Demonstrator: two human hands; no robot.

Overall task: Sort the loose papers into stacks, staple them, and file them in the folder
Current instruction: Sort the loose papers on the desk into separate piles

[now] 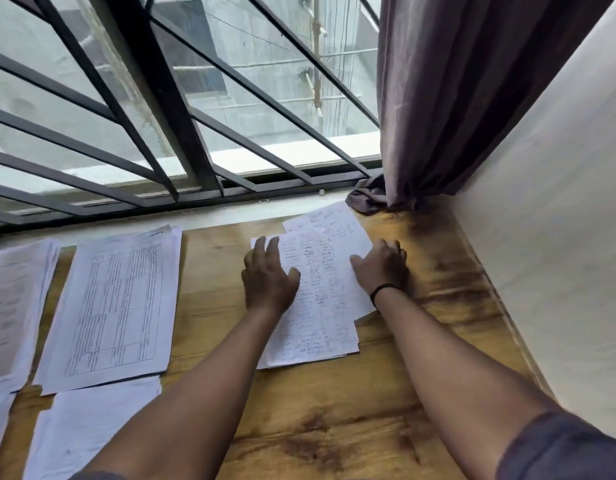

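Now both your hands lie flat on the handwritten stack at the right of the table.

Your left hand point(270, 273) rests with straight fingers on the left edge of the handwritten stack point(317, 306), and your right hand point(381, 266) presses its right side, fingers spread toward the wood; neither grip is closed round anything. The sheets in that stack are fanned unevenly, the top one skewed toward the curtain point(438, 98). Well apart to the left lies a stack of printed tables point(116, 306), with another stack point(15, 306) just beside it at the left edge and more white sheets point(88, 427) nearer you. All rest on the wooden table point(334, 427) beneath the barred window point(161, 98). A black band point(386, 289) circles your right wrist.
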